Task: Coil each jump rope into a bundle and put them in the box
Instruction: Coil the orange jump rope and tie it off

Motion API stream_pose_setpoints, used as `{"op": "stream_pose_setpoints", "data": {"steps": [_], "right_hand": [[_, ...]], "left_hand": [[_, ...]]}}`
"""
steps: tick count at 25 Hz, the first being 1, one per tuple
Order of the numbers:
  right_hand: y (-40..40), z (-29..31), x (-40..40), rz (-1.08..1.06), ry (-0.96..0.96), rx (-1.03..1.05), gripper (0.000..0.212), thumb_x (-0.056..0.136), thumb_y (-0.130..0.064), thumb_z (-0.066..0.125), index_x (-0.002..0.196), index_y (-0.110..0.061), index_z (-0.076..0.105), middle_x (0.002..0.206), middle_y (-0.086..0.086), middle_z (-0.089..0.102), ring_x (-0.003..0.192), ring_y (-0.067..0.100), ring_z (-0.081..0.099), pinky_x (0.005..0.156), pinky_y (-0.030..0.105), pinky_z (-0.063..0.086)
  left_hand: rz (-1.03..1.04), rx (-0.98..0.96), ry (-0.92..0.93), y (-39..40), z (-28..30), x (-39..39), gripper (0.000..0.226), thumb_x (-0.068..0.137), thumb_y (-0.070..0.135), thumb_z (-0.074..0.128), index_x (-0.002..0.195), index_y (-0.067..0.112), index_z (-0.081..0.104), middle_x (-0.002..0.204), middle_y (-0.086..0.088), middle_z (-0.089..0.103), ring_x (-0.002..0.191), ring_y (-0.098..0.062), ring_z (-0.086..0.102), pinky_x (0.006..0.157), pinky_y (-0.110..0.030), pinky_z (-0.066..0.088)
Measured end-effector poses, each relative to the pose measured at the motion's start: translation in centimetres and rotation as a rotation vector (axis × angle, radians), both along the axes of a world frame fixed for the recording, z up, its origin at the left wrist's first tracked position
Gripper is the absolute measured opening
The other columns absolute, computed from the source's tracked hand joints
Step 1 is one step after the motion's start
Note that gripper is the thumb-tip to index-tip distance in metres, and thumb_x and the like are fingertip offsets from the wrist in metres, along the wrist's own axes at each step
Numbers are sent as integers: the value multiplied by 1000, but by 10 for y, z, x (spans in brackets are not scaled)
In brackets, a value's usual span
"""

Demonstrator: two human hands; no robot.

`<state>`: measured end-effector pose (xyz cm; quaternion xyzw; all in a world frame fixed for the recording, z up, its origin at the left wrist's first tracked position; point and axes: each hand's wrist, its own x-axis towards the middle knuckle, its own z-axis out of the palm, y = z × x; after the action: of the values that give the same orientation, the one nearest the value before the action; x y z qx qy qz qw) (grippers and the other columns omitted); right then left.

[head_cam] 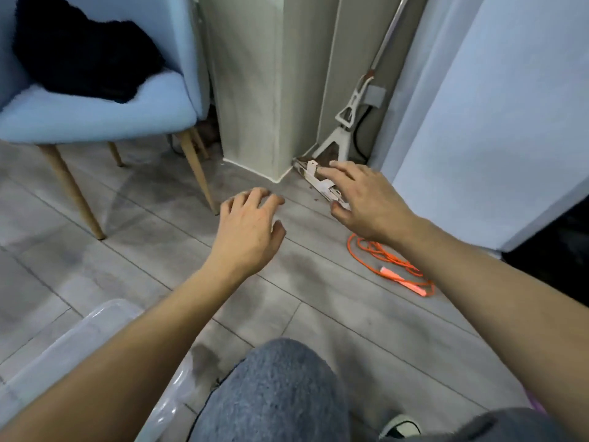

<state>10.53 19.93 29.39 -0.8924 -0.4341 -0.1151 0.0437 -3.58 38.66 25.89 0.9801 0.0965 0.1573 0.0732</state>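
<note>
On the grey plank floor (134,218), near the right-hand white panel (497,129), an orange jump rope (387,260) lay in a loose tangle with its two pale orange handles close together. Both hands hovered above the floor with fingers spread and slightly bent, and neither held anything. The left hand (247,231) was well apart from the rope, over bare planks. The right hand (366,199) hung beyond the rope, its wrist passing above the far loops and its fingers just over the flat mop head (322,183) in the corner.

The likeliest trouble was snagging: the strands crossed one another, so a pull on one handle would probably have tightened a knot rather than freed a clean length. A low sweep of the right hand could also have knocked the mop, whose pole (387,43) leaned against the wall. The clear plastic box (95,333) sat at the lower left, partly under the left forearm, so a finished bundle would have had to cross in front of the raised knee (280,387). Open floor lay between the hands and toward the blue chair (95,116), whose wooden legs bounded the left side. The wall corner and the panel closed in the rope's far and right sides.
</note>
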Motion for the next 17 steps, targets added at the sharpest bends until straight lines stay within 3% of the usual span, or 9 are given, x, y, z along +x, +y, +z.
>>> {"op": "stream_pose_setpoints", "data": {"steps": [6,11,17], "right_hand": [[-95,-42,29,-169,89,68,61,85,-27,61,144,-24,46,140,3,51,123,31,53,99,45,43],[-161,-141,54,-322,231,31,59,85,-35,54,143,-29,46,142,-1,50,126,28,52,102,47,43],[-206,-263,70,-402,407,-58,58,85,-28,59,142,-23,49,140,1,53,124,28,51,102,43,41]], "left_hand": [[-184,-14,36,-63,-20,66,40,90,31,55,130,26,54,133,1,51,120,-29,49,100,-46,36],[-371,-95,109,-103,-77,132,41,89,31,49,129,30,55,133,4,52,121,-24,48,98,-39,34],[-552,-52,217,-147,-170,186,42,81,29,51,121,27,61,124,2,59,115,-26,55,96,-43,40]]}}
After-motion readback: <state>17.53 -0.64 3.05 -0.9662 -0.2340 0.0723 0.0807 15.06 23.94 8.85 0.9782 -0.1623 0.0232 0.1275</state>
